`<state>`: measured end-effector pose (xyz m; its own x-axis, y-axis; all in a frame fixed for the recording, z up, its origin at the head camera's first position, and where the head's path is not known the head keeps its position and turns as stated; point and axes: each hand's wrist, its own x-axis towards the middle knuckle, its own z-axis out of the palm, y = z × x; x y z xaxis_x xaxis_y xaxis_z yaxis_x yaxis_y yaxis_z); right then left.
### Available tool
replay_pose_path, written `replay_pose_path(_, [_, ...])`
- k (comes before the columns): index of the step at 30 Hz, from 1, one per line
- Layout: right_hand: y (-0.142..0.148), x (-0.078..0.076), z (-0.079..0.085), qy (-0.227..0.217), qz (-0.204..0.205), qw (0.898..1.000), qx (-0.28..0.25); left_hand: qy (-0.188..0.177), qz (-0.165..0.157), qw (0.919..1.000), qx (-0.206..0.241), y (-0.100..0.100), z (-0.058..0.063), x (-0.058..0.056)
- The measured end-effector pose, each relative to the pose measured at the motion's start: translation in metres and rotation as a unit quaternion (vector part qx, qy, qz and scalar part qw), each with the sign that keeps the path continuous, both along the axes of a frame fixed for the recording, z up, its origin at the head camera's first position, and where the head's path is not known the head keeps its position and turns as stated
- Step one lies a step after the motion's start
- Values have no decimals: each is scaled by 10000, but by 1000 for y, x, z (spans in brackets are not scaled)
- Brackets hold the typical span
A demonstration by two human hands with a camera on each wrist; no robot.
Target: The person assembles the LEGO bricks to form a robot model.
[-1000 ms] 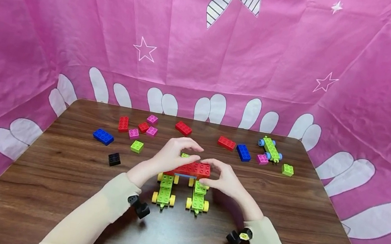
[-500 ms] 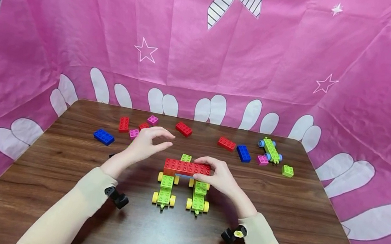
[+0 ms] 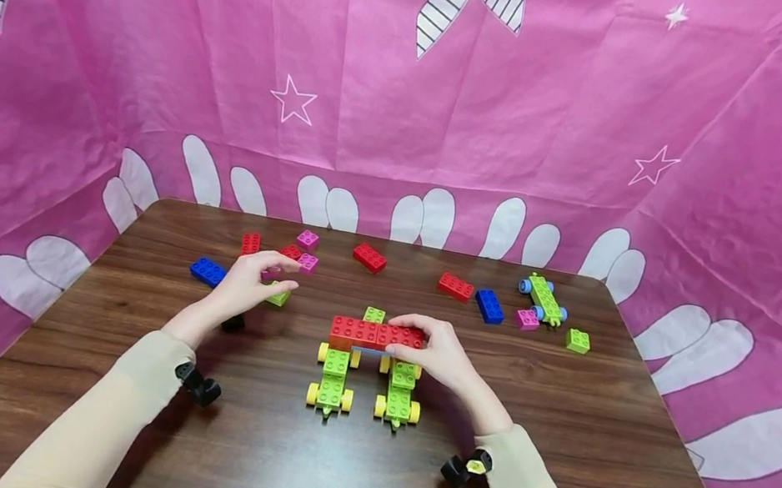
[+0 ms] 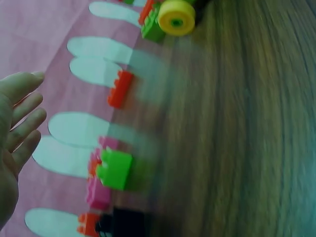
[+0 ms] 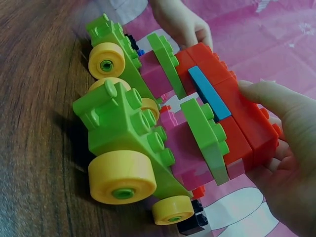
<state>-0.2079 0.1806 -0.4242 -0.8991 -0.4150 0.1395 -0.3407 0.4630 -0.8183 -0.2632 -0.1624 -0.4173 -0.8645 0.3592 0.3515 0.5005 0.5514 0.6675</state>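
Observation:
A brick-built toy vehicle stands on the table: two lime wheeled bases with yellow wheels, bridged on top by red bricks. Pink bricks, lime bricks and a blue brick show lower down in the right wrist view. My right hand grips the right end of the red bricks, thumb on the near side. Off to the left, my left hand hovers with loosely extended fingers and nothing in them. Its fingertips overlap pink bricks and a lime brick in the head view.
Around the left hand lie a blue brick, a red brick and a partly hidden black brick. Farther back are more red bricks. At the back right sits a lime base with blue wheels, beside a blue brick.
My left hand has moved left, away from the toy vehicle, to the loose bricks. My right hand has closed in on the red bricks; the vehicle stays in place.

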Motion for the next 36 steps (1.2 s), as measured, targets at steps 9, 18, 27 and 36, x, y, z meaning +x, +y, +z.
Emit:
replay_pose_path(9, [0, 0, 1, -92, -28, 9999, -51, -1, 226, 9997, 73, -31, -14, 2])
replay_pose_path(18, [-1, 0, 2, -118, -22, 9999, -63, -644, 228, 9976, -94, -63, -31, 16])
replay_pose_path(27, [-1, 0, -1, -155, -61, 9998, -67, -813, 16, 9962, -310, -81, -41, 24])
replay_pose_path(36, [-1, 0, -1, -158, -92, 9998, -53, -1161, 85, 9915, -586, -85, -44, 28])
